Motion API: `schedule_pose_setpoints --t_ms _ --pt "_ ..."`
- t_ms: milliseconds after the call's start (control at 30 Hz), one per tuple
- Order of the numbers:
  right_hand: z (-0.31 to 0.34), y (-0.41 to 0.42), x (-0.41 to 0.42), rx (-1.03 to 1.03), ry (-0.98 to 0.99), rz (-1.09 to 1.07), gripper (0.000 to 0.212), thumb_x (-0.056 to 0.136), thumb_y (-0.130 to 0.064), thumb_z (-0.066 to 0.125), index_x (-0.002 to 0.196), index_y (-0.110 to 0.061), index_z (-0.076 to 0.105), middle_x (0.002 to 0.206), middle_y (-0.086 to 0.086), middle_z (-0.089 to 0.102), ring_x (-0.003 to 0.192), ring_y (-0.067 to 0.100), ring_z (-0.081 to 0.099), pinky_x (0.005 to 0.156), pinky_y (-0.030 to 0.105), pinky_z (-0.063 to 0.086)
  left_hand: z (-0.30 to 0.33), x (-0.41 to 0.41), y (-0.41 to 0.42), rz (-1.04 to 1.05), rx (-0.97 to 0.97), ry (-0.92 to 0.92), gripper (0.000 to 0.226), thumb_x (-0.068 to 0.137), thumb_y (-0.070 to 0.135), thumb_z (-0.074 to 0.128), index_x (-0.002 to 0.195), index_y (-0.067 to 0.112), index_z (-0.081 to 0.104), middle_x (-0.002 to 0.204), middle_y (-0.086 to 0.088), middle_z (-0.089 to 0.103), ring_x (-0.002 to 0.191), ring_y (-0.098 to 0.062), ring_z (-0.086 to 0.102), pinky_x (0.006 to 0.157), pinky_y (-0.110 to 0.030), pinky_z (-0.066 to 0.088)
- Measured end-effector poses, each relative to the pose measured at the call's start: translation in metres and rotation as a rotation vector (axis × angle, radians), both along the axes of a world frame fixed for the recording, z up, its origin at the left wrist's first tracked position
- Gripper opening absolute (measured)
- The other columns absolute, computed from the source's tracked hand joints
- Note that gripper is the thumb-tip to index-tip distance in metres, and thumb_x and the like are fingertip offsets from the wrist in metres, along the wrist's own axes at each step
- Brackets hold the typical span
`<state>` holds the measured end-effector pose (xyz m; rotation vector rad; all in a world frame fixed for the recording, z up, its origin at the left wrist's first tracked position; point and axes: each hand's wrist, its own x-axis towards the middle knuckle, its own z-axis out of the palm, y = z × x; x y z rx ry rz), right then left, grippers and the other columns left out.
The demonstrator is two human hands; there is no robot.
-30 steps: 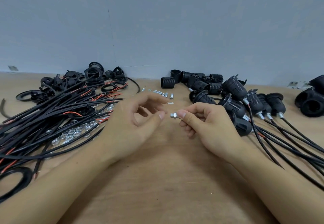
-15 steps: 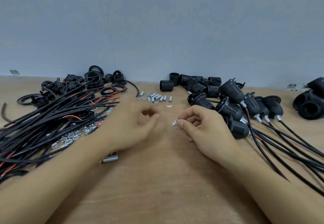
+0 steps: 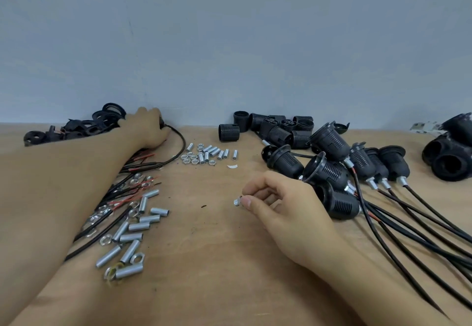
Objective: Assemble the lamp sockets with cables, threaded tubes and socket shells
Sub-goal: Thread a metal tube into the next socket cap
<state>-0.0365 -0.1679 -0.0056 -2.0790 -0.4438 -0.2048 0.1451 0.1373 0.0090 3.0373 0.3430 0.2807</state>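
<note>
My right hand (image 3: 286, 213) pinches a small threaded tube (image 3: 237, 201) between thumb and forefinger, just left of the finished sockets (image 3: 329, 172), and it could slip and roll over the worktop (image 3: 217, 261). My left hand (image 3: 149, 127) reaches far left of those sockets into the black cable pile (image 3: 84, 129); I cannot tell if it grips anything. My forearm lies across loose cables, so it may drag them and scatter the tubes and nuts (image 3: 130, 231) beside it.

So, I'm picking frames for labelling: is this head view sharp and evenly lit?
Head view: soft, even light, faint shadows, no glare; wide-angle stretch enlarges the left forearm; the small metal tube in the right hand looks slightly soft; the left hand is clear.
</note>
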Motion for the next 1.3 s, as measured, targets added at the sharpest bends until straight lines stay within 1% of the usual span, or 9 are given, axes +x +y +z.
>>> schedule_pose_setpoints --t_ms 233,433,533,733,833,967,1067,1200,1300 --pt "-0.001 0.001 -0.002 -0.035 0.005 0.043 0.01 0.086 -0.022 0.074 0.079 -0.027 0.069 0.075 -0.016 0.065 0.063 0.003 0.055 0.061 0.016 0.046 0.015 -0.009 -0.01 -0.052 0.206 -0.097 0.038 0.087 0.059 0.059 0.1 0.024 0.065 0.106 -0.01 0.066 0.115 -0.035 0.049 0.1 -0.046 0.033" --pt "0.004 0.0 -0.003 -0.007 -0.009 0.002 0.007 0.085 -0.019 0.074 0.082 -0.024 0.07 0.072 -0.008 0.067 0.062 0.003 0.055 0.06 0.016 0.047 0.027 -0.043 -0.03 -0.199 -0.093 -0.154 0.05 0.073 0.065 0.074 0.084 0.017 0.067 0.09 -0.001 0.066 0.091 -0.025 0.058 0.08 -0.036 0.048" --pt "0.006 -0.001 -0.004 0.024 0.012 -0.001 0.005 0.087 -0.017 0.073 0.085 -0.02 0.07 0.07 -0.009 0.065 0.058 -0.001 0.053 0.059 0.014 0.044 0.028 -0.061 -0.021 -0.259 -0.227 -0.058 0.038 0.074 0.052 0.081 0.085 0.017 0.072 0.091 0.001 0.067 0.092 -0.021 0.058 0.082 -0.034 0.048" --pt "0.006 0.0 -0.005 0.033 0.008 -0.006 0.007 0.086 -0.016 0.073 0.083 -0.021 0.07 0.071 -0.006 0.068 0.056 -0.001 0.052 0.06 0.02 0.048 0.016 -0.087 -0.013 -0.297 -0.102 -0.034 0.013 0.088 0.026 0.073 0.092 0.013 0.076 0.104 -0.008 0.072 0.101 -0.025 0.062 0.086 -0.031 0.047" --pt "0.005 -0.001 -0.004 0.048 0.002 -0.012 0.009 0.087 -0.016 0.073 0.082 -0.023 0.069 0.071 -0.007 0.068 0.058 0.001 0.054 0.062 0.026 0.053 0.016 -0.094 -0.021 -0.301 -0.177 -0.113 0.014 0.088 0.024 0.072 0.085 0.011 0.077 0.094 -0.009 0.074 0.084 -0.019 0.06 0.074 -0.027 0.045" --pt "0.005 -0.004 -0.001 0.088 0.006 -0.031 0.009 0.087 -0.018 0.073 0.082 -0.024 0.069 0.071 -0.007 0.065 0.06 0.004 0.054 0.065 0.036 0.057 0.025 -0.122 -0.048 -0.213 -0.693 -0.361 0.043 0.081 0.05 0.075 0.058 0.013 0.069 0.052 0.007 0.064 0.05 0.0 0.054 0.058 -0.025 0.046" --pt "0.007 -0.003 -0.001 0.127 -0.008 -0.042 0.009 0.087 -0.017 0.072 0.082 -0.024 0.069 0.074 -0.004 0.066 0.065 0.009 0.057 0.063 0.036 0.057 0.031 -0.162 -0.078 -0.282 -1.229 -0.449 0.033 0.071 0.044 0.084 0.065 0.013 0.075 0.066 -0.004 0.073 0.065 -0.012 0.066 0.076 -0.03 0.056" --pt "0.013 0.0 -0.004 0.329 -0.033 0.003 0.008 0.088 -0.008 0.071 0.089 -0.016 0.069 0.086 0.013 0.069 0.073 0.018 0.061 0.054 0.026 0.054 0.007 -0.211 -0.117 -0.471 -1.61 -0.232 0.017 0.064 0.022 0.088 0.062 0.021 0.07 0.074 -0.008 0.072 0.068 -0.017 0.067 0.067 -0.025 0.056" --pt "0.017 -0.003 -0.008 0.415 -0.062 0.037 0.009 0.087 -0.003 0.07 0.092 -0.011 0.069 0.087 0.013 0.069 0.073 0.015 0.061 0.054 0.024 0.052 -0.008 -0.222 -0.126 -0.391 -1.806 -0.089 0.036 0.067 0.008 0.08 0.099 0.006 0.065 0.099 -0.023 0.073 0.078 -0.025 0.07 0.066 -0.027 0.057"
